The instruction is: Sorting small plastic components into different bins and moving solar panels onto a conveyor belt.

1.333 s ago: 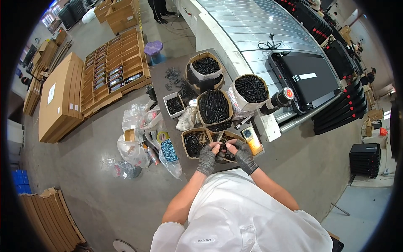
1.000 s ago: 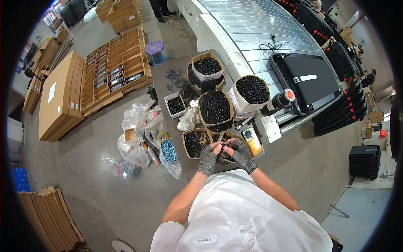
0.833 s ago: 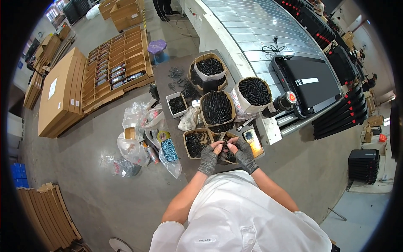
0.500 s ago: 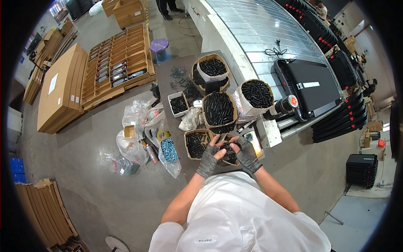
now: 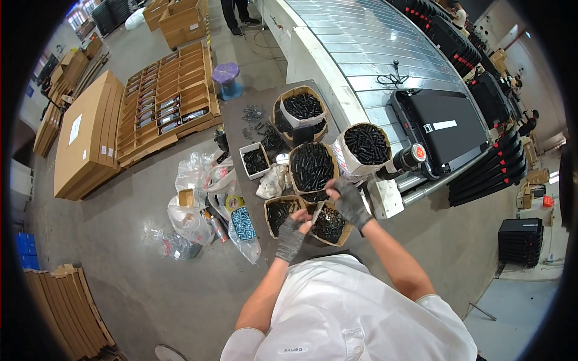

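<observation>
My left hand (image 5: 292, 235), in a grey fingerless glove, is above the rims of the two front boxes, its thumb and fingers drawn together. Whatever they pinch is too small to make out. My right hand (image 5: 351, 203), gloved alike, is at the near right edge of a large carton of black cylindrical parts (image 5: 312, 166). Its fingers are curled, and their contents cannot be made out. Below it lies an open box of small dark parts (image 5: 329, 227). Left of that is another front box (image 5: 279, 215), holding black pieces, partly behind my left hand.
More cartons of black parts (image 5: 303, 106) and a white-lined carton (image 5: 367, 144) stand farther back. A small white box (image 5: 254, 160) sits left. A roller conveyor (image 5: 367, 54) bears a black case (image 5: 444, 126). Bags and a blue-parts bin (image 5: 243, 223) lie left, beyond a divided tray (image 5: 135, 129).
My right hand has moved away from the front right box to the large carton's edge. My left hand has drawn slightly nearer me, uncovering more of the front box's dark parts.
</observation>
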A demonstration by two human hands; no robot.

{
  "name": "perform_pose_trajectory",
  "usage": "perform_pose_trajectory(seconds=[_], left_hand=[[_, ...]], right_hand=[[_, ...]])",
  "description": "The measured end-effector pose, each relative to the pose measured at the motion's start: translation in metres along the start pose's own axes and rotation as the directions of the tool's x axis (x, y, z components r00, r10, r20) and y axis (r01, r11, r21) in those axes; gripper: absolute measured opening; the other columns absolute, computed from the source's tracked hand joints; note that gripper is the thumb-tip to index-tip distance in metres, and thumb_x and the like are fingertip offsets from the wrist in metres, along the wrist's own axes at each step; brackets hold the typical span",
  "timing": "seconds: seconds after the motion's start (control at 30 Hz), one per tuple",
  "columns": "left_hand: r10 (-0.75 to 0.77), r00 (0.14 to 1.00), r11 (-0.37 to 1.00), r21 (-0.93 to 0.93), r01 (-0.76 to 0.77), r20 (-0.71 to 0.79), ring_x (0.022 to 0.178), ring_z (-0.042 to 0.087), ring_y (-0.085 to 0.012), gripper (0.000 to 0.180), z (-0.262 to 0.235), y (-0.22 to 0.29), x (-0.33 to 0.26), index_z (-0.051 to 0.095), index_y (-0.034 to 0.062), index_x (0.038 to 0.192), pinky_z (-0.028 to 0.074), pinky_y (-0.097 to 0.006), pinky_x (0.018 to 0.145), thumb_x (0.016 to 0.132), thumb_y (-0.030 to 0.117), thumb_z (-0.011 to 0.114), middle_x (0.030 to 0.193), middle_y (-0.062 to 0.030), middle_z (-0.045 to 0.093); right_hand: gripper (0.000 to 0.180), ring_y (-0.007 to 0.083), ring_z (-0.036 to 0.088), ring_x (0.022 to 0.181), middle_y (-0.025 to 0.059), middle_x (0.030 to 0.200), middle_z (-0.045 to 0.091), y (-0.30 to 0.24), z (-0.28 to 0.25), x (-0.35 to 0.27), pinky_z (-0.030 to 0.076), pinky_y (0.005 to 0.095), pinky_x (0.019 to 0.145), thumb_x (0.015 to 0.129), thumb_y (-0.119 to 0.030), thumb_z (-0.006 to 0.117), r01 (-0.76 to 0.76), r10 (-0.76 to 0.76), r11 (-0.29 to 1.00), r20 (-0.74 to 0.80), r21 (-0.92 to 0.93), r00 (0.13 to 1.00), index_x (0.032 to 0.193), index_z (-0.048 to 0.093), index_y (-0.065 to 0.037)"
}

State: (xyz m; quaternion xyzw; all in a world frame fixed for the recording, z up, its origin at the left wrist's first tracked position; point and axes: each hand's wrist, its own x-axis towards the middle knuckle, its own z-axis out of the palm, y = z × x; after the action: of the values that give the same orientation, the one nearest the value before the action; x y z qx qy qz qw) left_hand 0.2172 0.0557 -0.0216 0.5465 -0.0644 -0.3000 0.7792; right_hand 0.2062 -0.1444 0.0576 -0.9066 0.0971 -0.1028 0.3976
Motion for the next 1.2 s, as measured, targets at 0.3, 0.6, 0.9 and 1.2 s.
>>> perform_pose_trajectory(seconds=[0.3,0.6,0.9,1.2], left_hand=[[-0.022,0.987,0.964,0.259,0.063,-0.157,0.089,0.061,-0.0143,0.026,-0.058,-0.027,-0.022,0.059,0.0005,0.112,0.049,-0.027,0.078,0.088,0.009,0.06,0.097,-0.009,0.066],[0.017,0.979,0.916,0.395,0.066,-0.203,0.088,0.063,-0.0158,0.022,-0.072,-0.029,-0.029,0.06,-0.001,0.109,0.049,-0.027,0.08,0.089,0.007,0.057,0.093,-0.0095,0.067],[0.112,0.993,0.427,0.901,-0.077,0.032,0.098,0.061,-0.0293,0.03,-0.074,-0.02,0.013,0.061,0.0039,0.11,0.049,-0.037,0.085,0.08,0.003,0.06,0.111,-0.0148,0.061],[-0.354,0.816,-0.211,0.811,-0.546,0.458,0.117,0.052,-0.0322,0.051,-0.068,-0.058,0.072,0.053,0.006,0.126,0.043,-0.039,0.097,0.075,0.008,0.052,0.128,-0.0165,0.052]], right_hand=[[0.012,0.0363,0.057,0.09,0.0178,0.089,0.059,0.054,0.017,0.092,0.044,0.0427,0.077,0.079,-0.003,0.051,0.088,-0.041,0.956,0.17,-0.278,0.985,0.09,0.057,-0.004],[0.016,0.0362,0.059,0.091,0.0187,0.097,0.061,0.048,0.016,0.098,0.046,0.0409,0.079,0.082,-0.005,0.052,0.043,-0.006,0.909,0.091,-0.414,0.996,0.095,0.06,-0.005],[0.017,0.0067,0.055,0.077,-0.0008,0.083,0.059,0.026,-0.021,-0.019,0.046,0.0224,0.068,0.089,-0.015,0.055,-0.415,0.252,0.697,0.342,0.585,0.905,0.1,0.064,-0.006],[0.021,0.0103,0.057,0.084,0.0015,0.088,0.061,0.075,0.023,-0.134,0.046,0.0249,0.077,0.087,-0.018,0.061,-0.606,0.503,0.513,0.36,0.608,0.786,0.102,0.062,-0.003]])
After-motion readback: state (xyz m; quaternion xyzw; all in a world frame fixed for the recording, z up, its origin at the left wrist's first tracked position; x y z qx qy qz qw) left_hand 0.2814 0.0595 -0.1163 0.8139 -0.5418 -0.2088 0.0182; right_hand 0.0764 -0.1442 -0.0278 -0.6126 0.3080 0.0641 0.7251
